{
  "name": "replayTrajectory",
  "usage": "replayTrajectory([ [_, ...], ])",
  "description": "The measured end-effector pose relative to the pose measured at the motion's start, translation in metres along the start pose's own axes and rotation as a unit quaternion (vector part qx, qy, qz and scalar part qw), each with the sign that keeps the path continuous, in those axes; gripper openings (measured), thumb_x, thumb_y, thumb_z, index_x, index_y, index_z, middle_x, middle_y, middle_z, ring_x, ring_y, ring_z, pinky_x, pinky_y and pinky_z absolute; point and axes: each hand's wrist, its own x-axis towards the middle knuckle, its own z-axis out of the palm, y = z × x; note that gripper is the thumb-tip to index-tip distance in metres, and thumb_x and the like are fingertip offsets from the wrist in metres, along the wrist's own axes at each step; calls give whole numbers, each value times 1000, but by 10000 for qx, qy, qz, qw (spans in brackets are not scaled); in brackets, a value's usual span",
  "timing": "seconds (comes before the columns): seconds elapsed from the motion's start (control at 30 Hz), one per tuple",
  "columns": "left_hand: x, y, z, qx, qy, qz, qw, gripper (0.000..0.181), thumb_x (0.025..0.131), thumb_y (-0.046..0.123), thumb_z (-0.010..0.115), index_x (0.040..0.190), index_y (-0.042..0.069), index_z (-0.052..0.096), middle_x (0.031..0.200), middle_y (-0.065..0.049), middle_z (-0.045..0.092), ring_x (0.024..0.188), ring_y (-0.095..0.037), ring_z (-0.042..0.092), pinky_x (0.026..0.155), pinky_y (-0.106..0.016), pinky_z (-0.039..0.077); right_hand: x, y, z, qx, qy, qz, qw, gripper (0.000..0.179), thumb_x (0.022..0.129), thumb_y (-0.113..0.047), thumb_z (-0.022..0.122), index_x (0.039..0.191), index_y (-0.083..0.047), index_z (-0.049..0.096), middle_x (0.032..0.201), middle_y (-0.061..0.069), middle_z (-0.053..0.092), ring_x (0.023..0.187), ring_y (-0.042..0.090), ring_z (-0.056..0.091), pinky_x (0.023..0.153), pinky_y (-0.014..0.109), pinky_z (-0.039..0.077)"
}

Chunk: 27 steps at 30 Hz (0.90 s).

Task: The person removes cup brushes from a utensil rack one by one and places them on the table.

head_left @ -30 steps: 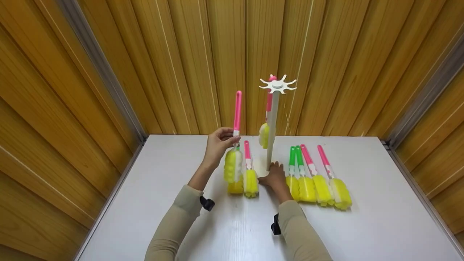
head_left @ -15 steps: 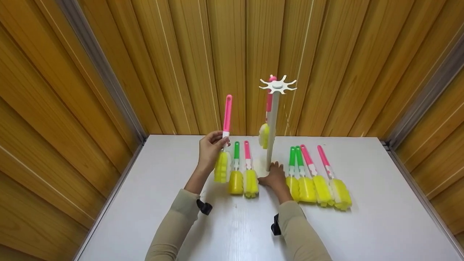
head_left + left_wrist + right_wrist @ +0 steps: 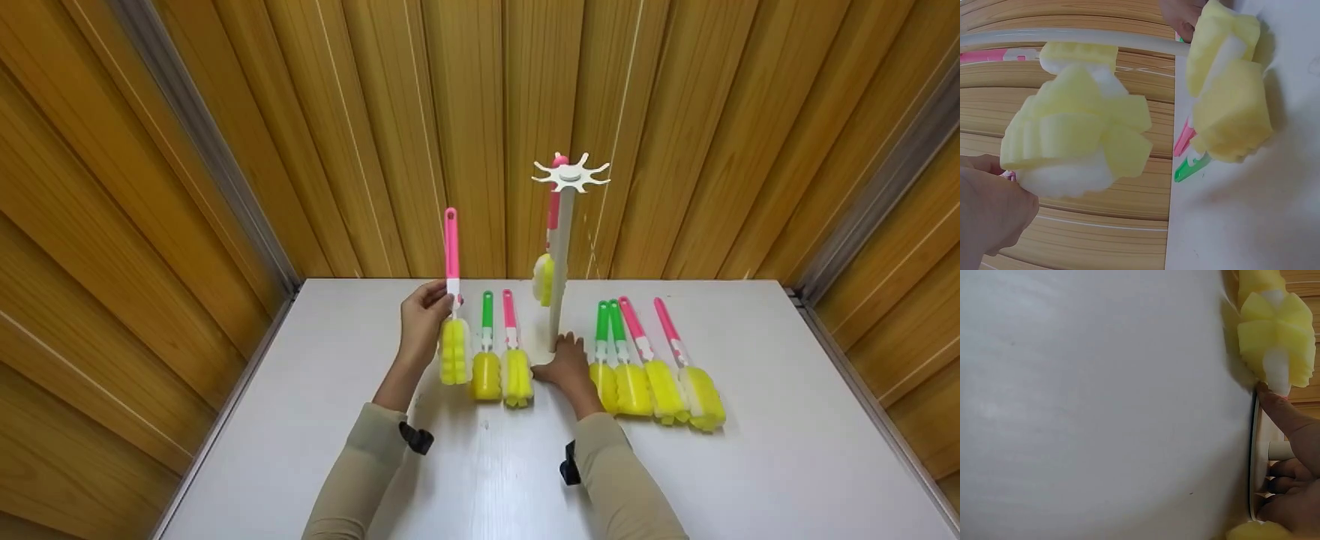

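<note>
My left hand [image 3: 424, 322] pinches a sponge bottle brush [image 3: 452, 259] by its white neck, between thumb and fingers. The brush stands upright in the air, pink handle up, yellow-and-white sponge head [image 3: 1067, 129] down. A white stand [image 3: 561, 255] rises at the table's centre, topped by a ring of curved hooks. My right hand [image 3: 568, 367] rests spread over the stand's round base, fingers beside the pole; the right wrist view shows the thumb at the rim of the base [image 3: 1261, 439]. Another pink-handled brush [image 3: 552, 217] hangs from a hook at the back, partly behind the pole.
A green-handled brush [image 3: 487, 364] and a pink-handled brush [image 3: 516, 367] lie between my left hand and the stand. Several more brushes [image 3: 660, 386] lie in a row to the right. Wood-patterned walls [image 3: 465, 112] enclose the white table [image 3: 300, 420] at back and sides.
My left hand has moved left and slightly down with the pink-handled brush, uncovering the green-handled one on the table. The right hand stays on the base.
</note>
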Motion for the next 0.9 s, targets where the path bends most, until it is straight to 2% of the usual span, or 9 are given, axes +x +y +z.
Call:
replayTrajectory([
  [0.37,-7,-20,-14,-159,0,-433,9989,38,97,-1,58,135,1,60,126,-16,63,112,-26,62,93,-30,55,0,-2,-1,-13,35,-61,10000,102,82,-30,84,154,12,26,163,32,18,150,48,17,121,58,17],
  [0.57,-6,-26,-18,-732,-65,-558,9957,44,97,-7,56,141,-3,53,134,-21,58,120,-30,60,99,-32,53,-1,-4,-1,-2,6,-49,10000,101,83,-30,84,155,11,25,164,30,15,152,47,12,122,58,13],
  [0.73,-3,-32,-20,-802,-15,-728,9941,44,98,-8,56,141,-2,54,135,-20,57,119,-34,61,100,-39,53,-2,-3,-1,128,-24,-6,9999,105,82,-32,85,156,11,23,164,29,13,153,46,8,122,57,11],
  [0.83,-2,-36,-21,-753,46,-880,9933,44,98,-8,57,141,3,57,136,-17,58,118,-31,61,101,-43,52,-1,-2,-1,114,-10,-8,9999,105,82,-30,85,155,12,24,164,31,14,152,47,12,122,56,13],
  [0.9,-1,-39,-21,-701,82,-998,9925,43,98,-7,59,140,5,59,136,-15,58,119,-28,60,102,-43,52,0,-1,0,61,71,-60,9999,101,81,-29,86,153,14,28,161,32,22,149,47,21,122,56,20],
])
